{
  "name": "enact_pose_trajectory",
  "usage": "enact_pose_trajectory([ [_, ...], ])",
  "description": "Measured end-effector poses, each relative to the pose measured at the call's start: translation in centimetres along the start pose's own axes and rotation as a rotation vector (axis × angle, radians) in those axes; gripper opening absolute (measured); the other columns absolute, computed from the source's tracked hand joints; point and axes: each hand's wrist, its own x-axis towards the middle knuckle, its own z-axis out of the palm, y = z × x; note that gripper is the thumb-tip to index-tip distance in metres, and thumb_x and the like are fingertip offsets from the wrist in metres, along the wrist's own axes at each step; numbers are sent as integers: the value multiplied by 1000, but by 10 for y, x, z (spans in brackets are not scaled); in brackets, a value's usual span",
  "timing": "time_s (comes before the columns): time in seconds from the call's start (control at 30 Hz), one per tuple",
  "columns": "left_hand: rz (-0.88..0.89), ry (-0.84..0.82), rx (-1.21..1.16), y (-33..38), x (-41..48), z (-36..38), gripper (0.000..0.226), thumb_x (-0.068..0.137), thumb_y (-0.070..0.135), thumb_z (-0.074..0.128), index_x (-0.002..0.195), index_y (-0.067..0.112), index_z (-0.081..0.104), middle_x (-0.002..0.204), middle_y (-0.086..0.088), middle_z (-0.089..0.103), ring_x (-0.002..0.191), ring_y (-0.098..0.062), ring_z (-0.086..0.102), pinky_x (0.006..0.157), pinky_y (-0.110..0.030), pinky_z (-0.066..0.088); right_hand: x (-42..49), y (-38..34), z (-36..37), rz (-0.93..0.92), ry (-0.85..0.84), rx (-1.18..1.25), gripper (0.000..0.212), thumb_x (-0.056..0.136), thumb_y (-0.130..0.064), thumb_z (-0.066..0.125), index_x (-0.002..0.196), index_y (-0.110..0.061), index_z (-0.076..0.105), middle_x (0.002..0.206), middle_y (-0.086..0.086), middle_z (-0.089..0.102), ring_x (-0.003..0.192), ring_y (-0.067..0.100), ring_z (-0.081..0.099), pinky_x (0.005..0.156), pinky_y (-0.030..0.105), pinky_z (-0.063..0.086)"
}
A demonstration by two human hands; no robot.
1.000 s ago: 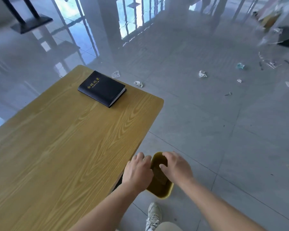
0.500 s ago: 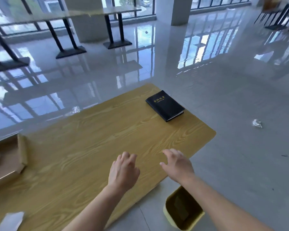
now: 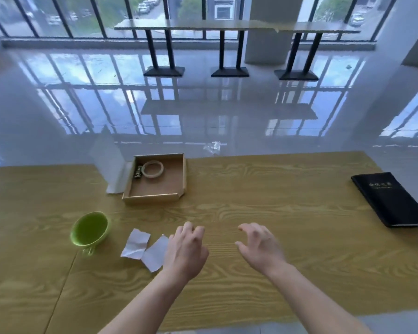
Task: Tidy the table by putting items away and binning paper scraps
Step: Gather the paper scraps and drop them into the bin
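**Two paper scraps awaiting the bin**

Two paper scraps (image 3: 135, 243) lay touching on the bench (image 3: 275, 213), just beside the left hand (image 3: 186, 251); the right hand (image 3: 258, 249) hovered apart; both sets of fingers were loosely curled, gripping nothing; scrap collection looked like the step in hand; the next move called for pinching the thin sheets off the wood; no bin was in view. Counted: one green cup (image 3: 89, 229), one cardboard box (image 3: 152, 198) holding one ring (image 3: 152, 168), one black notebook (image 3: 391, 200).

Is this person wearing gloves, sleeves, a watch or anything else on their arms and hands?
No. The left hand and right hand are bare: no gloves, rings or watch show. The left forearm and right forearm are bare too; no sleeve reaches into view.
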Motion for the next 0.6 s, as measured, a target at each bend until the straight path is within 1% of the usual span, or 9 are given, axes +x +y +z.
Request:
enact_pose_trajectory([
  [0.13, -131, 42, -27, -71, -17, -11, 31, 88, 29, 50, 117, 22, 56, 108, 2, 52, 100, -20, 49, 81, -34, 45, 18, -65, 28, -100, -86, 14, 46, 91, -40, 56, 133, -23, 52, 126, -1, 58, 120, 20, 51, 97, 30, 42],
  [0.23, -223, 33, -50, -113, -29, -10, 35, 88, 27, 49, 122, 28, 55, 113, 4, 53, 105, -19, 48, 78, -31, 41, 26, -103, 50, -155, -153, -14, 44, 90, -40, 56, 131, -25, 52, 123, -3, 56, 119, 19, 50, 98, 29, 41],
  [0.33, -321, 15, -68, -145, -41, -3, 30, 89, 30, 49, 117, 34, 57, 113, 6, 55, 105, -18, 49, 82, -32, 41, 32, -131, 68, -198, -216, -23, 40, 90, -40, 54, 127, -25, 53, 121, -4, 55, 118, 19, 49, 94, 29, 41],
  [0.47, -373, 7, -69, -171, -40, 11, 23, 91, 33, 49, 111, 29, 60, 108, 5, 55, 105, -19, 52, 83, -31, 43, 38, -157, 91, -245, -300, -68, 39, 93, -35, 50, 130, -23, 51, 121, -2, 52, 116, 20, 48, 94, 29, 41],
  [0.53, -377, 3, -78, -179, -29, 16, 27, 92, 30, 49, 117, 26, 59, 114, 3, 55, 108, -20, 51, 85, -33, 44, 43, -165, 101, -257, -322, -96, 40, 92, -33, 51, 130, -22, 49, 122, -1, 50, 116, 21, 45, 94, 31, 42],
  [0.6, -370, -5, -78, -188, -16, 21, 35, 93, 26, 49, 128, 25, 52, 121, 2, 53, 111, -20, 49, 87, -35, 45, 48, -171, 111, -262, -339, -142, 38, 91, -35, 54, 126, -20, 50, 121, -1, 48, 114, 22, 43, 93, 33, 43],
])
